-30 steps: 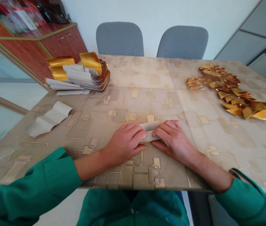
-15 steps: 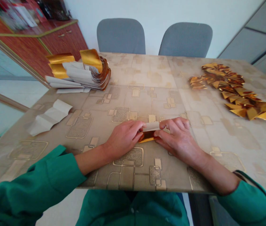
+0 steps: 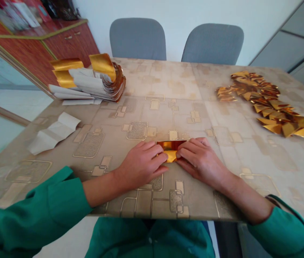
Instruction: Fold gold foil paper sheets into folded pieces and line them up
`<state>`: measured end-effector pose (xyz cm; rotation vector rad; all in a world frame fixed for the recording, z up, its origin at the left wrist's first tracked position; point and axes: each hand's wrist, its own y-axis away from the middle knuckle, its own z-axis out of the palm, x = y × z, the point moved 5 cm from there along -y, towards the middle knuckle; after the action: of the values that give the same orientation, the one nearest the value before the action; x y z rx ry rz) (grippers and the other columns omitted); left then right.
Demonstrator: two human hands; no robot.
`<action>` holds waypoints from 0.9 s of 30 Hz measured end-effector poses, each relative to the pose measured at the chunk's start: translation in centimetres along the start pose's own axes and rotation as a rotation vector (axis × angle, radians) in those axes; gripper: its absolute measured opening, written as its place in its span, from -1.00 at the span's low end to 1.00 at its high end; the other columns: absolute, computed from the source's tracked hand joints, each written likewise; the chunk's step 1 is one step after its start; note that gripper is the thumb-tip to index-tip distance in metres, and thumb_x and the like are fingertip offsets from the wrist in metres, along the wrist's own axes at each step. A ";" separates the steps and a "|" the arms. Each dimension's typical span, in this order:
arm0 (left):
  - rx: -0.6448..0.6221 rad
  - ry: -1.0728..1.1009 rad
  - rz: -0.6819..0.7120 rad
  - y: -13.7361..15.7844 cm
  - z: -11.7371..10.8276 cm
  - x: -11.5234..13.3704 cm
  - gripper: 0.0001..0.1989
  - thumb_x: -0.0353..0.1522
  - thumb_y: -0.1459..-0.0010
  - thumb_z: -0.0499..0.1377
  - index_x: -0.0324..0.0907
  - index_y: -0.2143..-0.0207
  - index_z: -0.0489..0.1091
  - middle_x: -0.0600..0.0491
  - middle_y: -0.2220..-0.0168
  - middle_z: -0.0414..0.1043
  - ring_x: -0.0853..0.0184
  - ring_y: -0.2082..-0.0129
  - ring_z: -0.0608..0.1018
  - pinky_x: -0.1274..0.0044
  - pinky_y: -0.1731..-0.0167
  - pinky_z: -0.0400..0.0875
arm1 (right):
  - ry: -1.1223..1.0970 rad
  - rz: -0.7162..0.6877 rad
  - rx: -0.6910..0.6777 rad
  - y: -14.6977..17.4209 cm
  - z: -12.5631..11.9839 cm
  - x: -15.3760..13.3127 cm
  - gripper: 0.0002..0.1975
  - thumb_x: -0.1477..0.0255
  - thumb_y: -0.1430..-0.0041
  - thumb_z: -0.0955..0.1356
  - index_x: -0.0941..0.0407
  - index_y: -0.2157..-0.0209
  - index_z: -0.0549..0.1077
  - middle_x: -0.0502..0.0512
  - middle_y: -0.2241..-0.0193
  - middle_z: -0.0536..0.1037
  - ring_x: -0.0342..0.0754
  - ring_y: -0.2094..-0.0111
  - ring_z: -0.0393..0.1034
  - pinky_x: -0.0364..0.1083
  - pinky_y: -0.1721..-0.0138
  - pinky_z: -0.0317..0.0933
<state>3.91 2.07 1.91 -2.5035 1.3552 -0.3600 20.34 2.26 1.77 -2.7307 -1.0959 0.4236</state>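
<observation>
Between my two hands, close to the table's near edge, lies a small folded strip of gold foil paper [image 3: 171,146]. Its shiny gold side faces up, and a crease runs along its length. My left hand [image 3: 145,161] pinches the left end with curled fingers and thumb. At the right end, the fingers of my right hand [image 3: 199,157] are closed on the paper too. My fingers cover both ends of the strip.
A stack of bent gold foil sheets [image 3: 95,84] with pale backs stands at the far left. Nearer lies a creased pale sheet [image 3: 55,132]. Folded gold pieces [image 3: 270,102] are heaped at the right. Two grey chairs [image 3: 138,39] stand behind the patterned table [image 3: 179,84].
The strip's pale back no longer shows; two gold faces are visible instead. My fingers have shifted slightly on its ends, and the left hand has moved a little lower.
</observation>
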 end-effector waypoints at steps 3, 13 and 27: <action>-0.009 0.001 -0.041 0.0 0.7 -0.3 -0.80 -0.33 -0.34 0.11 -0.21 0.27 0.48 -0.01 0.31 0.45 0.25 0.30 0.43 0.43 0.30 0.31 | -0.083 0.007 -0.033 0.0 0.0 0.4 -0.85 0.42 -0.35 0.30 0.11 0.32 0.46 0.09 0.30 0.54 -0.04 0.21 0.36 -0.03 0.15 0.08; -0.025 0.015 -0.186 -0.2 0.8 -1.3 -0.75 -0.32 -0.37 0.05 -0.21 0.32 0.44 -0.01 0.33 0.42 0.23 0.29 0.39 0.39 0.26 0.27 | -0.223 0.123 -0.028 -0.2 0.0 1.6 -0.82 0.41 -0.35 0.30 0.10 0.34 0.47 0.05 0.32 0.54 -0.06 0.25 0.34 -0.03 0.17 0.03; -0.010 0.151 -0.052 -0.6 0.6 -1.9 -0.79 -0.36 -0.36 0.07 -0.21 0.34 0.41 0.03 0.34 0.42 0.29 0.34 0.37 0.44 0.28 0.24 | -0.193 0.102 -0.027 -0.4 -0.2 1.4 -0.78 0.43 -0.37 0.25 0.09 0.36 0.47 0.03 0.37 0.52 -0.07 0.29 0.31 -0.01 0.16 0.01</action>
<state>3.57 4.06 1.40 -2.5683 1.3506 -0.5653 21.09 3.48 1.82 -2.8260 -1.0139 0.7058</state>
